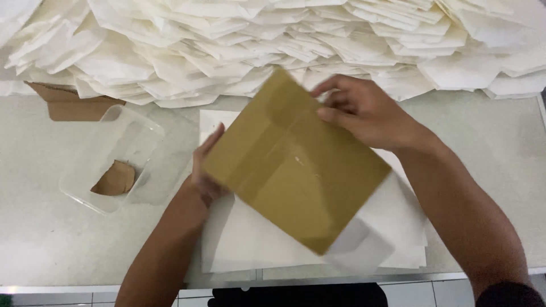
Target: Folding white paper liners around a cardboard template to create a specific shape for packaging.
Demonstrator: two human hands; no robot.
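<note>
- Two bare forearms reach up from the bottom edge of the view over a pale counter (45,239), seen from above by a camera worn on the person's head.
- Nearest the viewer, a flat stack of white paper sheets (256,244) lies on the counter between the arms, its edges a little uneven.
- Held just above that stack is a brown cardboard sheet (296,165) — roughly square, turned so one corner points toward the viewer and another points away. A strip of clear tape runs across its face.
- At the cardboard's lowest corner a thin, see-through white piece (361,250) sticks out; whether it is joined to the cardboard cannot be told.
- The left hand (206,170) grips the cardboard's left edge; the fingers are mostly hidden behind it, with the thumb side showing.
- The right hand (364,111) is closed on the cardboard's upper right edge, fingertips curled onto its face.
- To the left, well apart from the hands, a clear plastic container (114,159) sits on the counter with a torn scrap of brown cardboard (115,179) inside.
- Behind the container, a larger brown cardboard piece (68,105) pokes out from under the far pile.
- Farthest away, a wide heap of white paper bags or folded sheets (273,40) — overlapping in many layers — fills the whole back of the counter.
</note>
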